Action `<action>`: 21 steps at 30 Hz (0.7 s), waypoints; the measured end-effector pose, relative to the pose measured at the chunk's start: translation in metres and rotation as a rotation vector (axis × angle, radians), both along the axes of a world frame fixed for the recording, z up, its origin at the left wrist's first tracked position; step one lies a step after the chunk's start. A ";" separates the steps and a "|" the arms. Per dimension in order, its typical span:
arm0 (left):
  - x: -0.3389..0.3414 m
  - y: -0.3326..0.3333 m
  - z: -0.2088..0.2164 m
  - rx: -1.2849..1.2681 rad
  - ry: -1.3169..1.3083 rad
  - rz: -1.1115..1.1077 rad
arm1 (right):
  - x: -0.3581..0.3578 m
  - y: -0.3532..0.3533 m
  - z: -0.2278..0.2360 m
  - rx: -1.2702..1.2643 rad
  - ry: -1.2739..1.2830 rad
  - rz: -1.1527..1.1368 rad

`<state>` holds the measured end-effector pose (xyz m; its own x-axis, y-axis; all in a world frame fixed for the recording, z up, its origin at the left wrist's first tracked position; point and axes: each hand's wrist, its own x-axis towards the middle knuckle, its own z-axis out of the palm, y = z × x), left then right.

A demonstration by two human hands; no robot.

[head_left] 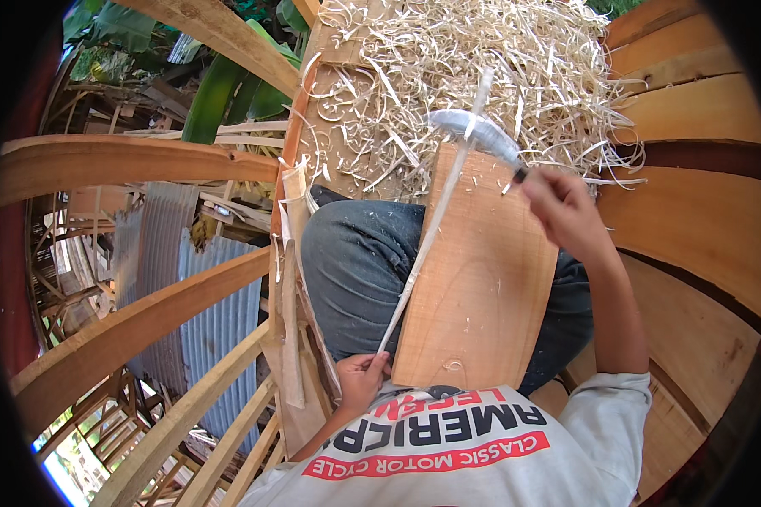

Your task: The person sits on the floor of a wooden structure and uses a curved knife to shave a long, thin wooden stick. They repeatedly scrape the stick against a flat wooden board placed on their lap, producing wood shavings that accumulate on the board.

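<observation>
My right hand is closed round the dark handle of a knife with a broad, curved, shiny blade. A long, thin, pale strip, which looks like bamboo or rattan, runs from near my waist up past the blade. Its lower end is pinched in my left hand, low beside the board. The blade crosses the strip near the board's far end, and they appear to touch. A flat brown wooden board lies across my lap between the two hands, with small chips on it.
A thick heap of curly shavings covers the floor ahead. Wooden slats form an open railing at left, with corrugated metal sheets and scrap wood beyond. Curved planks wall the right side. My bent legs are under the board.
</observation>
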<state>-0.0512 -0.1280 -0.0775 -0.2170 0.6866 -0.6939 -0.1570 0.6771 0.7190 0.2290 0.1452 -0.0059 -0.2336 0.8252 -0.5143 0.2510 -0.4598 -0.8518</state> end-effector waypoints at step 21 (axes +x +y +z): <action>0.002 0.001 0.006 -0.029 0.034 0.003 | 0.009 0.008 0.006 -0.094 0.093 0.080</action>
